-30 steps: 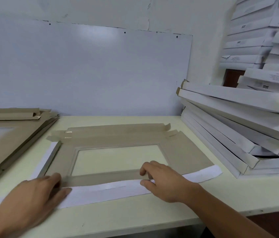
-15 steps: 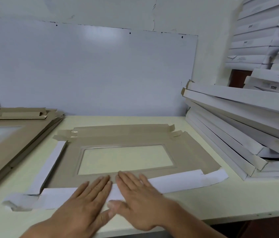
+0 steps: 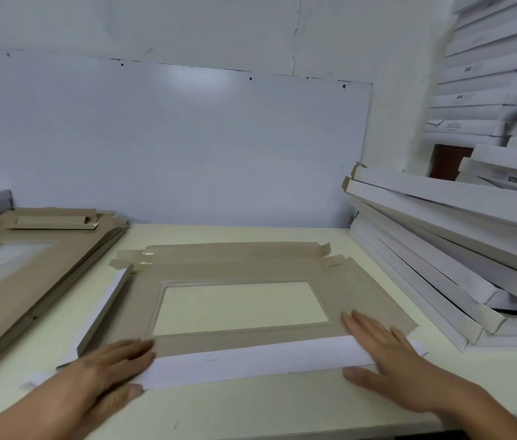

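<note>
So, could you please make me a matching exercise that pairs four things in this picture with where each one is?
Things:
1 left hand
2 right hand
3 pile of brown blanks
4 stack of white boxes

Places:
A right side of the table
B flat on the right end of the white flap
C left side of the table
D flat on the left end of the white flap

Pairs: 1-D, 2-B, 3-C, 4-A

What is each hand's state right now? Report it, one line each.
Left hand: open, fingers straight, pressing the white flap.
Right hand: open, flat on the same flap.
</note>
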A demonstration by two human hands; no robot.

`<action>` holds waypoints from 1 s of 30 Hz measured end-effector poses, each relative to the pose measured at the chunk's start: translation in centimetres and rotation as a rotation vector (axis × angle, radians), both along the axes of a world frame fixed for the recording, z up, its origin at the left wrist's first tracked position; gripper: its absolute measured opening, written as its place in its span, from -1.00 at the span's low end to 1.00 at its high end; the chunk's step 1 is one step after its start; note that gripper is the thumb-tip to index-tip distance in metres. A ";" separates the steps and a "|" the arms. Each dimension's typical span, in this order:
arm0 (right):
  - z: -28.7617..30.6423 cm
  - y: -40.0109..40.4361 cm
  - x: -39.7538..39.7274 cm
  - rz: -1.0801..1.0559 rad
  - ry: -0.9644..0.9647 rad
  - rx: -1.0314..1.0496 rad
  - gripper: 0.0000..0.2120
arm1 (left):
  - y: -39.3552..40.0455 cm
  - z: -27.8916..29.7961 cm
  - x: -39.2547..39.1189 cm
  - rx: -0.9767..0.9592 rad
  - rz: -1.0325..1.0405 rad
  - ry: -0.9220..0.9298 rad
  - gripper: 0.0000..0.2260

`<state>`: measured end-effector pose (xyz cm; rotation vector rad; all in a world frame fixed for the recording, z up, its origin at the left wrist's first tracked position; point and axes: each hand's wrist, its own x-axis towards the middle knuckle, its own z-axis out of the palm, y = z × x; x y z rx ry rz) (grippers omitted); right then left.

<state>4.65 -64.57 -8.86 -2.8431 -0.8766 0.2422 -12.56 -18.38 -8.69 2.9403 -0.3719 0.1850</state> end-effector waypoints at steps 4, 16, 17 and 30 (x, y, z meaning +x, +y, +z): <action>0.1 1.4 -1.7 0.137 -0.243 0.142 -0.61 | 0.2 0.3 0.8 -0.047 -0.074 -0.261 -0.65; 1.4 10.2 -1.7 0.050 -0.058 0.212 -0.53 | -7.4 0.4 4.9 0.176 0.317 -0.127 -0.73; 1.1 11.5 -2.0 0.091 -0.077 0.207 -0.44 | -8.4 -0.1 5.3 0.163 0.255 -0.104 -0.67; -0.4 12.8 -1.3 0.148 0.023 -0.062 -0.41 | -7.5 -0.1 5.2 0.114 0.167 0.297 -0.35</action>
